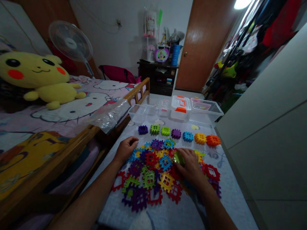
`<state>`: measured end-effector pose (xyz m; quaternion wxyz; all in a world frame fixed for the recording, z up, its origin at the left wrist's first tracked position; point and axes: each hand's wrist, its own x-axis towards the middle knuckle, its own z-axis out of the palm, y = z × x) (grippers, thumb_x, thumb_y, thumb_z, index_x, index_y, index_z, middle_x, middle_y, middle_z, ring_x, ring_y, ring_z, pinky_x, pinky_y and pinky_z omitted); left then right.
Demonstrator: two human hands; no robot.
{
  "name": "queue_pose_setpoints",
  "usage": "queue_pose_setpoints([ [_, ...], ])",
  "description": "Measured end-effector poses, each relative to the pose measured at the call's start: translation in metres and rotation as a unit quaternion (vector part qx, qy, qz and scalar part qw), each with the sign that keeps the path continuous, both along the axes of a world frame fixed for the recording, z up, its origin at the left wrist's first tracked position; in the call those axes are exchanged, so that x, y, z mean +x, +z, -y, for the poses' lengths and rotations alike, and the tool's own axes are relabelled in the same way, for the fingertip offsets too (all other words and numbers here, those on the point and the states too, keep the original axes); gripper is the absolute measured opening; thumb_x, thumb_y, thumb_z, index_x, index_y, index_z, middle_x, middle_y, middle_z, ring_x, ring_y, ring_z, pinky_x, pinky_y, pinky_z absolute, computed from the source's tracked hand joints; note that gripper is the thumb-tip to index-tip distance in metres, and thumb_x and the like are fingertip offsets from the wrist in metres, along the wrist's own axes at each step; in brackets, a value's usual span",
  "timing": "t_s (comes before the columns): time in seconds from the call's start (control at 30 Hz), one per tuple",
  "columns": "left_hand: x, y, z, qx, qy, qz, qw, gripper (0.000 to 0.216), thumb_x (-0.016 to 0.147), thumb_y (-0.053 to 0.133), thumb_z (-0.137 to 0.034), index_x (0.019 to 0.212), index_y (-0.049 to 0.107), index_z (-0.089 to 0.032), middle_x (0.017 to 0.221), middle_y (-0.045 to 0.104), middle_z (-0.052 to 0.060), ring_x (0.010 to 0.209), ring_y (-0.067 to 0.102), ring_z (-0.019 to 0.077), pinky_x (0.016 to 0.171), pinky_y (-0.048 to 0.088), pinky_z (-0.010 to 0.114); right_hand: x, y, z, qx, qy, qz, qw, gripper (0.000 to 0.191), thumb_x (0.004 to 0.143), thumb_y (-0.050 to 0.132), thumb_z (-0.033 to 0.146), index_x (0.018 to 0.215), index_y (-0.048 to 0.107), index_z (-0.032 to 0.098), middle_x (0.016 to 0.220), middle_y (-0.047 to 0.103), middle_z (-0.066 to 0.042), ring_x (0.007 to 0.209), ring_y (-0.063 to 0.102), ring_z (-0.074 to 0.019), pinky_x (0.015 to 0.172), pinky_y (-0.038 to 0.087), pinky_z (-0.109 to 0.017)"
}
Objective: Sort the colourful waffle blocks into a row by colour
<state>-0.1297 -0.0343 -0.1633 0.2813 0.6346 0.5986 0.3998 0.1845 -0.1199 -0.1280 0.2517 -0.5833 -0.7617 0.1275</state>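
Observation:
A pile of flat, toothed plastic building tiles (153, 172) in red, purple, green, yellow and blue lies on a pale patterned cloth (168, 214). My right hand (190, 167) rests on the pile's right side with its fingers closed on a green tile (178, 157). My left hand (126, 148) lies curled at the pile's left edge, fingers bent down onto the cloth; I cannot see anything in it. Beyond the pile stands a row of several small stacked tile blocks (176, 133), from purple at the left to orange at the right.
Clear plastic boxes (206, 111) and a white case with orange latches (180, 107) stand behind the row. A wooden bed frame (72, 150) runs along the left, with a yellow plush toy (38, 76) and a crumpled plastic bag (111, 116). A white cabinet (268, 127) closes the right side.

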Motion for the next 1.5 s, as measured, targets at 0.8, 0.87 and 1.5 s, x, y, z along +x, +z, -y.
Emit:
queue_pose_setpoints([
  [0.8, -0.002, -0.003, -0.001, -0.017, -0.009, 0.008, 1.000, 0.031, 0.075, 0.059, -0.043, 0.088, 0.070, -0.017, 0.087, 0.074, 0.006, 0.083, 0.068, 0.0237, 0.082, 0.051, 0.034, -0.001, -0.003, -0.001, 0.007, -0.063, 0.040, 0.997, 0.049, 0.079, 0.070, 0.036, 0.123, 0.059, 0.015, 0.115, 0.066, -0.014, 0.107, 0.055, -0.0318, 0.092, 0.044, -0.046],
  [0.87, -0.002, -0.002, -0.001, -0.019, -0.007, 0.009, 1.000, 0.032, 0.075, 0.059, -0.043, 0.088, 0.070, -0.017, 0.087, 0.074, 0.006, 0.083, 0.068, 0.0239, 0.082, 0.051, 0.034, -0.001, -0.003, -0.001, 0.006, -0.059, 0.042, 0.997, 0.049, 0.080, 0.069, 0.035, 0.123, 0.059, 0.015, 0.114, 0.066, -0.014, 0.107, 0.055, -0.0318, 0.091, 0.044, -0.046],
  [1.5, -0.003, -0.003, -0.001, -0.019, -0.013, 0.013, 1.000, 0.030, 0.076, 0.059, -0.043, 0.088, 0.070, -0.018, 0.087, 0.074, 0.005, 0.086, 0.068, 0.0238, 0.083, 0.051, 0.033, 0.002, -0.001, 0.000, -0.019, -0.028, 0.028, 0.999, 0.053, 0.077, 0.065, 0.023, 0.129, 0.055, 0.016, 0.120, 0.063, -0.015, 0.112, 0.055, -0.0324, 0.099, 0.044, -0.051],
])
